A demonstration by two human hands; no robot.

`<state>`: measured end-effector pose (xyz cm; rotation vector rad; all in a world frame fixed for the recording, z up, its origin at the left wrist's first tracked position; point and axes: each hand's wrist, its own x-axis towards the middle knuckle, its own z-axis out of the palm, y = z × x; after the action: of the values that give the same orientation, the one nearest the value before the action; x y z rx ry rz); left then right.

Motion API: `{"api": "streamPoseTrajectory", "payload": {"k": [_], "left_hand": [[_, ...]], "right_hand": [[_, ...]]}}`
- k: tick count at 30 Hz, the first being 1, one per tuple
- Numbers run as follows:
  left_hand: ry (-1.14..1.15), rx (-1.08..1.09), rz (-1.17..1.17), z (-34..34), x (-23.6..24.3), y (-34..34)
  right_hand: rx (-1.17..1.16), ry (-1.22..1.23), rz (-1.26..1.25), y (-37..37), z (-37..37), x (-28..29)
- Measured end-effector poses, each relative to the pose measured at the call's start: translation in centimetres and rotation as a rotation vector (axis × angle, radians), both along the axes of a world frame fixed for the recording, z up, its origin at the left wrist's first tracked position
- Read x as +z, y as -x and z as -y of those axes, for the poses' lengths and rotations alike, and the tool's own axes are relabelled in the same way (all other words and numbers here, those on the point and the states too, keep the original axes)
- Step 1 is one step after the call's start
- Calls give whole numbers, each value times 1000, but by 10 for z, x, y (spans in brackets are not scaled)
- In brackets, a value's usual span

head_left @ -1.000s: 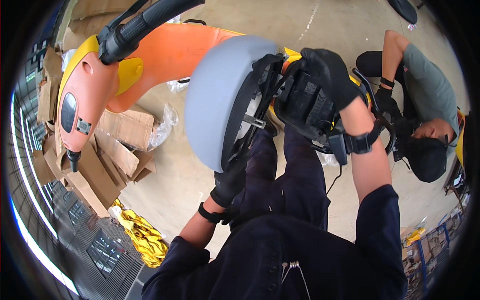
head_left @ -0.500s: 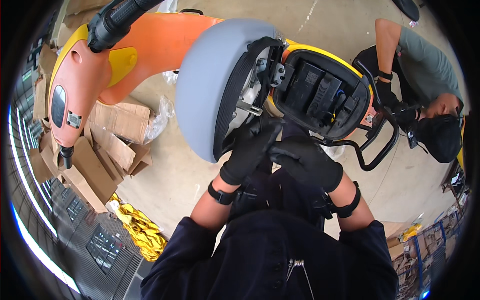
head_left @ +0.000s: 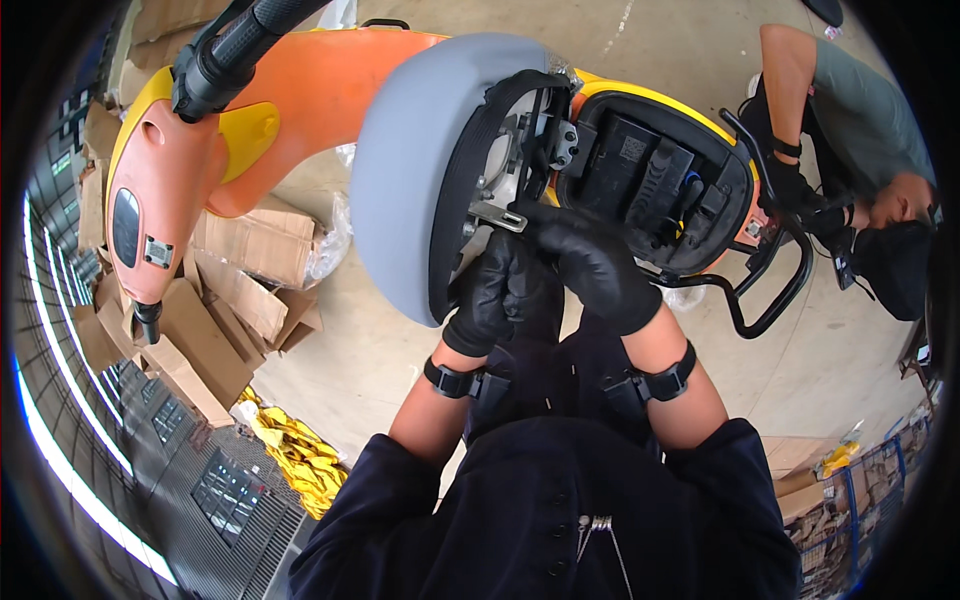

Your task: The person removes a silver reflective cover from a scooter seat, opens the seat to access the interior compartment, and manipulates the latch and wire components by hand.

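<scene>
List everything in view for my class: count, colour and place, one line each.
Scooter: 1, orange and yellow, upper half
Seat: 1, grey, centre, tipped up
Bracket: 1, silver, seat's underside
Bay: 1, black, right of seat
Parts: several, black, in bay
Handlebar: 1, black, upper left
Display: 1, dark, scooter's front
Rack: 1, black, scooter's rear
Cardboard: many pieces, brown, left
Plastic: several pieces, clear, near scooter
Sheeting: 1 heap, yellow, lower left
Co-worker: 1, dressed in grey and black, right
Cage: 1, blue, lower right
Lights: several, white, far left
Wall: 1, grey, lower left
Floor: 1, beige, beneath
Sleeves: 2, dark blue, bottom
Wristbands: 2, black, lower middle
Left grip: 1, black-gloved, below bracket
Right grip: 1, black-gloved, beside bracket
</scene>
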<state>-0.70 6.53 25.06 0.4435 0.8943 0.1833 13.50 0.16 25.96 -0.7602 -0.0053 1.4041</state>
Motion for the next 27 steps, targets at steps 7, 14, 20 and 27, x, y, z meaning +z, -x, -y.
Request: {"api": "streamPoseTrajectory", "payload": {"k": [7,14,20,27], "left_hand": [[-260,-293,-126,-3,8,-20],[-339,-177,115,-1,-1,-9],[-492,-308,31,-8,-1,-9],[-976,-597,-210,-4,-7,-10]], "right_hand": [[328,130,326,-4,4,-9],[364,124,93,-6,7,-17],[331,43,282,-9,11,-16],[353,-18,631,-7,9,-20]]}}
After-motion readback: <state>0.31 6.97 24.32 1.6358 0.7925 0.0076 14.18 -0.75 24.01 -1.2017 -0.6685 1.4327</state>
